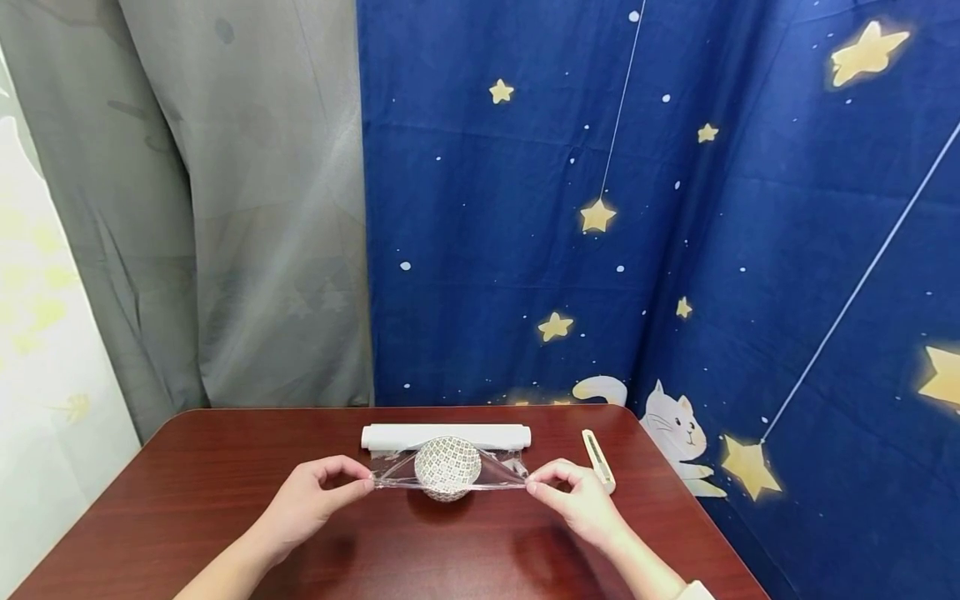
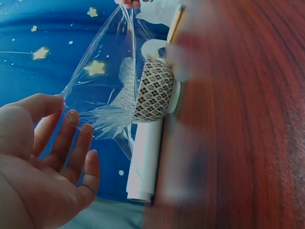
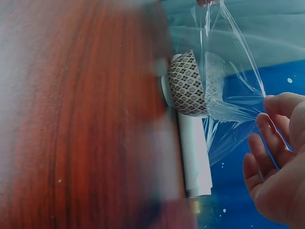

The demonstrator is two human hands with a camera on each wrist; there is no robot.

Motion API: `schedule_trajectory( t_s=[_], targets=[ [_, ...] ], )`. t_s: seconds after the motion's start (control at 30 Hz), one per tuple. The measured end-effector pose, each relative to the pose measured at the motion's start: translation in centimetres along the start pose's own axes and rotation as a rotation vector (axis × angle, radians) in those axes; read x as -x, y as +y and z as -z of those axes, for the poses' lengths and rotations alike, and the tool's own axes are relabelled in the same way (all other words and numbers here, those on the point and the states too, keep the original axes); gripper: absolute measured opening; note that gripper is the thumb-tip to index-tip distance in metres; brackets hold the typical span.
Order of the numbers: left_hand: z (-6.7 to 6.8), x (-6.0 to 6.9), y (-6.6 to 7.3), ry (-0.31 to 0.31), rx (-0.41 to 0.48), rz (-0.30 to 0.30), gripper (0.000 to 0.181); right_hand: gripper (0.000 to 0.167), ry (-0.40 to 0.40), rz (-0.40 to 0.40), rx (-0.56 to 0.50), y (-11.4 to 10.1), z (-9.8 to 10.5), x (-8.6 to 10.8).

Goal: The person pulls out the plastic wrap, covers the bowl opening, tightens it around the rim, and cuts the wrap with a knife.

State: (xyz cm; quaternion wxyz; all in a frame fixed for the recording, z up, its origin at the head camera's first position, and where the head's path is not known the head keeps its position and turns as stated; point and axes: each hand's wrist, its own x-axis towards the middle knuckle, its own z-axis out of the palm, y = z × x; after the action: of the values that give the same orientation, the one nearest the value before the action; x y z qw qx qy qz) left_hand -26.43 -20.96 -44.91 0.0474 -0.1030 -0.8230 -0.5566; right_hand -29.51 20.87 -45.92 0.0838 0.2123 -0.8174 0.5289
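Note:
A small bowl (image 1: 447,471) with a dark diamond pattern stands upright on the table. Clear cling film (image 1: 498,473) lies across its mouth, drawn out toward the person. My left hand (image 1: 309,502) pinches the film's near left corner between thumb and forefinger. The opposite corner is pinched by my right hand (image 1: 581,506). In the left wrist view the film (image 2: 102,71) rises off the rim, wrinkled beside the bowl (image 2: 155,90). From the right wrist view the bowl's foot rests on the table and my other right fingers (image 3: 259,152) spread loosely below the pinch.
A white roll (image 1: 450,436) lies crosswise just behind the bowl. Right of it, near my right hand, is a cream utility knife (image 1: 597,461). The dark red table (image 1: 442,567) has rounded far corners, with grey and blue starry curtains (image 1: 487,208) behind.

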Motion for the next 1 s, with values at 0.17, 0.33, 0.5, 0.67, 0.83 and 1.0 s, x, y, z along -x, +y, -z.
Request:
schedule_trajectory(
  t_s=[0.17, 0.33, 0.5, 0.67, 0.83, 1.0],
  targets=[
    [0.0, 0.3, -0.6, -0.026, -0.053, -0.036, 0.012, 0.004, -0.028, -0.019, 0.010, 0.6, -0.2, 0.3],
    [0.0, 0.4, -1.3, -0.052, -0.099, -0.095, 0.010, 0.005, -0.041, -0.028, 0.016, 1.0, -0.4, 0.7],
    [-0.2, 0.5, -1.9, -0.072, -0.118, -0.121, 0.011, 0.009, -0.044, -0.015, 0.015, 1.1, -0.7, 1.1],
    [-0.4, 0.5, -2.4, -0.077, -0.152, -0.129, 0.014, 0.006, -0.039, -0.032, 0.033, 1.5, -1.1, 1.4],
    [-0.5, 0.4, -2.5, -0.083, -0.155, -0.104, 0.010, 0.002, -0.046, -0.037, 0.046, 1.9, -1.4, 1.6],
    [-0.7, 0.5, -2.8, -0.088, -0.157, -0.101, 0.011, 0.002, -0.058, -0.038, 0.046, 2.2, -1.5, 1.6]
  ],
)
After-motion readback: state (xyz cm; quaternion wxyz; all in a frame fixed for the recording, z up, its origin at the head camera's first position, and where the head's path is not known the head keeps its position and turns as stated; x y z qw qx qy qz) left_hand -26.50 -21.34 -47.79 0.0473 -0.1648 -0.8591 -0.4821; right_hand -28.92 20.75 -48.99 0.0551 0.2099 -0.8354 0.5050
